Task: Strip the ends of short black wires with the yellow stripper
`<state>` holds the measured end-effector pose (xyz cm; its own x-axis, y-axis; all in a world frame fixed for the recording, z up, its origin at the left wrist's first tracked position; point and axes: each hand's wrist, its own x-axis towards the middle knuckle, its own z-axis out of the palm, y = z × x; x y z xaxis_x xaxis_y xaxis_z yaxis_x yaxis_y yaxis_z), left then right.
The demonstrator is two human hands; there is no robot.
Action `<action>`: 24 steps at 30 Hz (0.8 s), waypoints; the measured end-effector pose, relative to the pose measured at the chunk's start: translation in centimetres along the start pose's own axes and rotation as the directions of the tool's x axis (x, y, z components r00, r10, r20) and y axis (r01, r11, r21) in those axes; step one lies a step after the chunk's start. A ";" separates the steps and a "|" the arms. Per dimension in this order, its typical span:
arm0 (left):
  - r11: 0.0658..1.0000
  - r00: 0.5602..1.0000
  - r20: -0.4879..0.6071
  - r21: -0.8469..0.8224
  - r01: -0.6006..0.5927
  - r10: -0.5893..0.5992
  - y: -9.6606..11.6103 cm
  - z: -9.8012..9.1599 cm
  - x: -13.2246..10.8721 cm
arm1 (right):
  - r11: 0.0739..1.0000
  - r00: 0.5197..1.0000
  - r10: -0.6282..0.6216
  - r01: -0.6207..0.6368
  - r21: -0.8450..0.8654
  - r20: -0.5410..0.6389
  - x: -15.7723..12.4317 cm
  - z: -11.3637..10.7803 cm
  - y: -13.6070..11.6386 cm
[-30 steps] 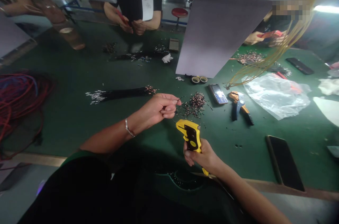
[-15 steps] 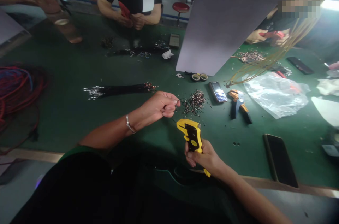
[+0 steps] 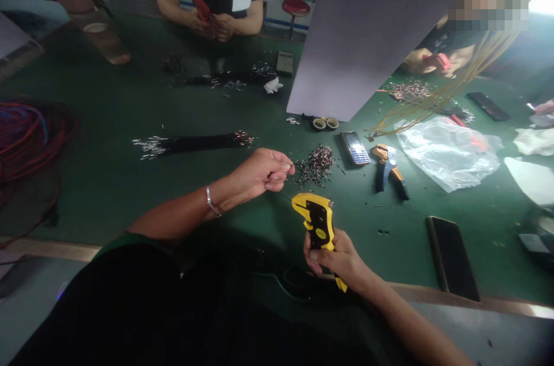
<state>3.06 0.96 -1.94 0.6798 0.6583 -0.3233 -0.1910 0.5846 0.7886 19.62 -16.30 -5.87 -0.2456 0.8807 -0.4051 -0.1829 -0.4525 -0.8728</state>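
My left hand (image 3: 273, 171) is closed in a pinch on a thin dark wire, mostly hidden by the fingers. Wrapped round the handles of a yellow and black wire stripper (image 3: 319, 220) is my right hand (image 3: 331, 253). The tool's jaws point up and left, a short way below and right of my left hand. Just right of my left fingers lies a pile of small cut wire ends (image 3: 319, 164). A bundle of black wires (image 3: 194, 142) with bare metal ends rests on the green table beyond my left forearm.
Right of the pile are a keypad phone (image 3: 355, 148), a second wire stripper (image 3: 389, 170), a plastic bag (image 3: 450, 152) and a dark smartphone (image 3: 453, 256). Red cables (image 3: 30, 141) lie left. A grey panel (image 3: 363, 37) stands ahead. Co-workers' hands (image 3: 214, 25) hold red tools across the table.
My right hand and the yellow wire stripper have moved slightly right, away from my left hand. My left hand keeps its pinch almost in place. The view has shifted a little.
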 end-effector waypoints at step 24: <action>1.000 1.000 -0.004 -0.015 -0.005 0.005 -0.7 0.0 0.3 | 0.988 1.000 0.010 -0.009 0.152 -0.010 -0.6 -0.5 0.6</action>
<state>3.34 0.72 -2.61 0.6758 0.6631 -0.3219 -0.2047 0.5884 0.7822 20.13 -17.07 -6.29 -0.2379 0.8773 -0.4167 -0.3229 -0.4761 -0.8180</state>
